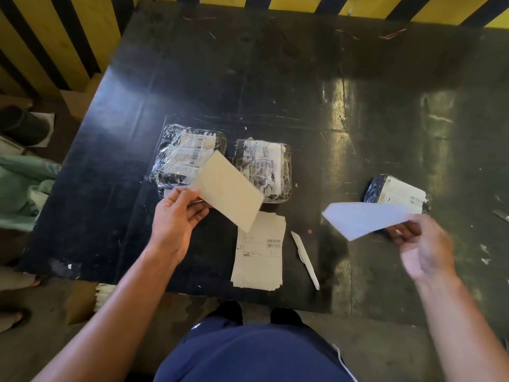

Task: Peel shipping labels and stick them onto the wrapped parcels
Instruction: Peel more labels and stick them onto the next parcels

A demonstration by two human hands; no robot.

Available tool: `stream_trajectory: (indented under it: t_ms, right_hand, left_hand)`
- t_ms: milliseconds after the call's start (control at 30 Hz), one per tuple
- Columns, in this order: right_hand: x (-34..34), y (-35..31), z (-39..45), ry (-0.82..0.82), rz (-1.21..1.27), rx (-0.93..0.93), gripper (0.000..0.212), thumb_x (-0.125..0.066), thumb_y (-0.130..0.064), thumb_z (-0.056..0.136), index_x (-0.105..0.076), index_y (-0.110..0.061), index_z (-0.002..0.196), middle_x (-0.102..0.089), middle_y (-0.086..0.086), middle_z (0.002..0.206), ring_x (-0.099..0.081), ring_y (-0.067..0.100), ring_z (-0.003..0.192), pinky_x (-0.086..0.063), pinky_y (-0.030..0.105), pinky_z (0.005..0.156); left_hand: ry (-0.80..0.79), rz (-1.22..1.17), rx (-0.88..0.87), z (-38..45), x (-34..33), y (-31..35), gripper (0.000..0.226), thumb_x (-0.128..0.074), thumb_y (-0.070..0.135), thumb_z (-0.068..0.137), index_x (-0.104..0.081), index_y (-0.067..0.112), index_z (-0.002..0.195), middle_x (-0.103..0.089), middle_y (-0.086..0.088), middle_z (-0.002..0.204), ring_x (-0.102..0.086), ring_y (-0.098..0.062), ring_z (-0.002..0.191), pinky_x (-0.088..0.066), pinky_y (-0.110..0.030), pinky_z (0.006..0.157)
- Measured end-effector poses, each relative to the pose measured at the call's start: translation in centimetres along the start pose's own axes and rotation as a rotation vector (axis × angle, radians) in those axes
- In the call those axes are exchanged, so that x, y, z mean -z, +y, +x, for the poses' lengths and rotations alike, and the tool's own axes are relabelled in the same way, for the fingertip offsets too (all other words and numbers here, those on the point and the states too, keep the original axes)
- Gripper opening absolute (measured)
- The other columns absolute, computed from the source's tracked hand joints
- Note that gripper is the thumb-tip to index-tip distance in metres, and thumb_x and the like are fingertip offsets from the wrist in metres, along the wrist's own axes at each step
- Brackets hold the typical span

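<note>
My left hand pinches a cream backing sheet by its corner, held tilted above the table. My right hand pinches a white peeled label at its right end, blank side up. Two plastic-wrapped dark parcels lie side by side in the middle: the left parcel and the middle parcel. A third parcel with a label on it sits at the right, partly hidden behind the white label. A stack of printed labels lies at the table's near edge.
A white pen-like tool lies beside the label stack. The black table carries paper scraps at its right side. Yellow-black striped barriers stand behind. A black bin and green bags are on the floor at left.
</note>
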State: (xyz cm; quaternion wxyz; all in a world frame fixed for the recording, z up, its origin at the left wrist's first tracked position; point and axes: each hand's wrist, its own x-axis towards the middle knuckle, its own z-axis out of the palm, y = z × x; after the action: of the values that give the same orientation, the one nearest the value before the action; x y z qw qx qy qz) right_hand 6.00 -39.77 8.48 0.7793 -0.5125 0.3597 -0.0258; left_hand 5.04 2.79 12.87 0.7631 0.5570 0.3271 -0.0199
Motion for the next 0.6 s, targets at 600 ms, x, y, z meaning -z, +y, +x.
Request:
stream_trajectory:
  t_ms: [600]
  right_hand:
    - [-0.9, 13.6, -1.5, -0.298, -1.589, 0.231, 0.006, -0.070, -0.031, 0.088, -0.068, -0.025, 0.086, -0.076, -0.003, 0.084, -0.072, 0.026, 0.082, -0.061, 0.042, 0.073]
  left_hand:
    - [-0.129, 0.162, 0.187, -3.1, -3.2, -4.8, 0.023, -0.060, 0.008, 0.104, -0.066, 0.015, 0.084, -0.075, -0.013, 0.093, -0.068, -0.020, 0.080, -0.056, -0.036, 0.085]
